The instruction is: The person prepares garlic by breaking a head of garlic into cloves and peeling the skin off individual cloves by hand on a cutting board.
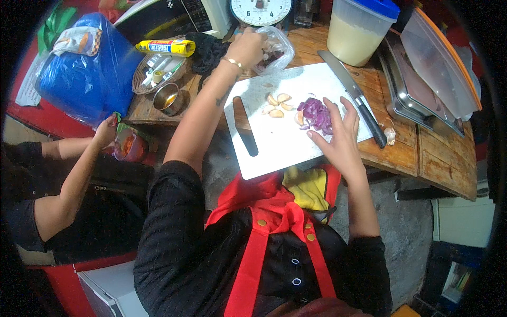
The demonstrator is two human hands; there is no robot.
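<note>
My left hand [247,47] reaches to the far side of the table, at the rim of a clear plastic bag [282,51] with dark contents; its fingertips are partly hidden. My right hand [342,138] hovers with spread fingers beside chopped purple onion [315,115] on a white cutting board [285,152]. Several garlic cloves [276,113] lie left of the onion. A kitchen knife [348,83] with a black handle rests across the board's right edge, its handle end near a garlic bulb [389,135].
A dial scale [260,12] stands behind the bag. A blue-lidded tub [354,35] and metal trays [408,95] are at the right. On the left are a metal cup [167,104], a wicker basket [139,81] and another person's hands [106,130] near a blue plastic-wrapped bundle [89,75].
</note>
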